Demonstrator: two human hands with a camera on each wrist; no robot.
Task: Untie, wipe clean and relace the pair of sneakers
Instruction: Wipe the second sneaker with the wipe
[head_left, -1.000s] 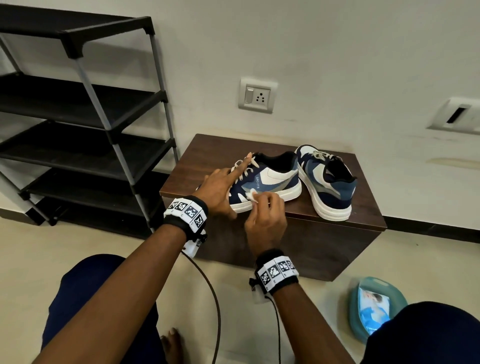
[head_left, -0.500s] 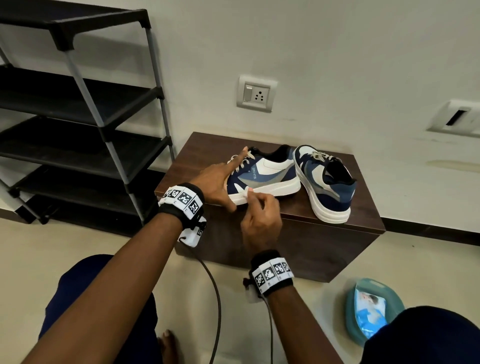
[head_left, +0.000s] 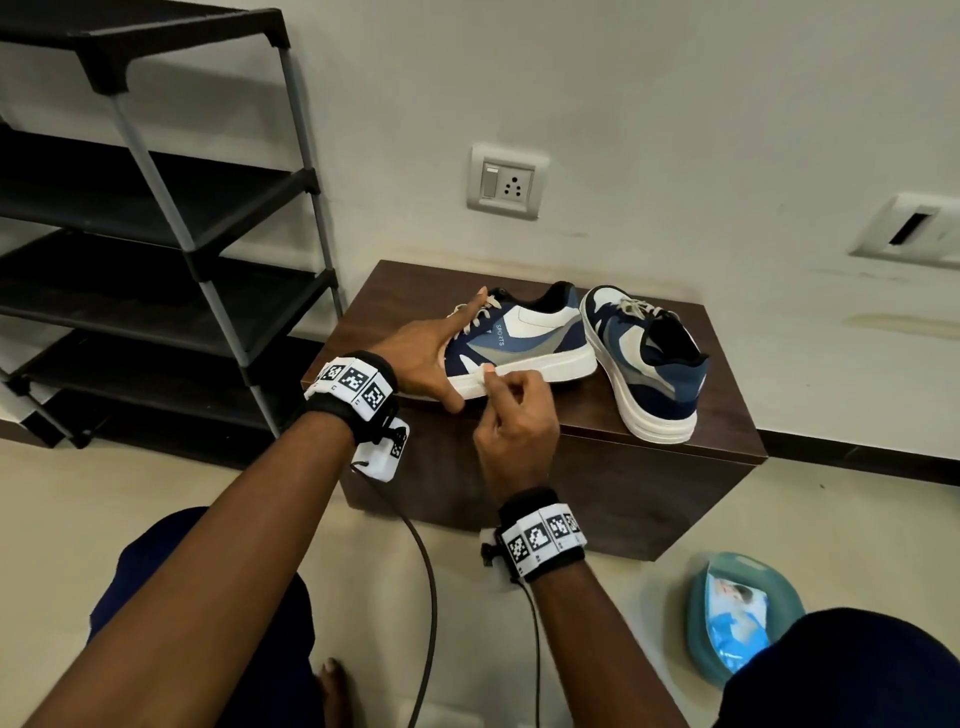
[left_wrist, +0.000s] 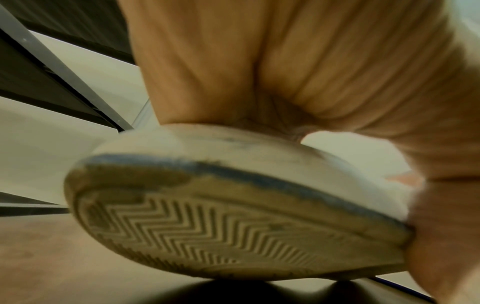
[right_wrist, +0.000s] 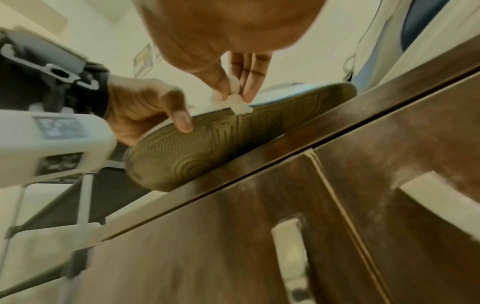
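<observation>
A blue, white and grey sneaker (head_left: 524, 343) lies side-on on the brown cabinet (head_left: 623, 467), its toe tilted up so the zigzag sole (left_wrist: 233, 226) shows. My left hand (head_left: 452, 358) grips the toe, with the thumb under the sole and the index finger stretched along the laces. My right hand (head_left: 493, 376) pinches a small white wipe (right_wrist: 233, 100) against the white midsole edge. The second sneaker (head_left: 644, 358) stands to the right with its heel towards me, laces tied.
A black shoe rack (head_left: 156, 208) stands to the left of the cabinet. A teal tub holding a pack of wipes (head_left: 737, 618) sits on the floor at the right. The cabinet front carries metal handles (right_wrist: 291, 246). A wall socket (head_left: 506, 182) is above.
My right hand with the wipe has slid from the blue toe panel down onto the white midsole. The left hand has kept its hold on the toe.
</observation>
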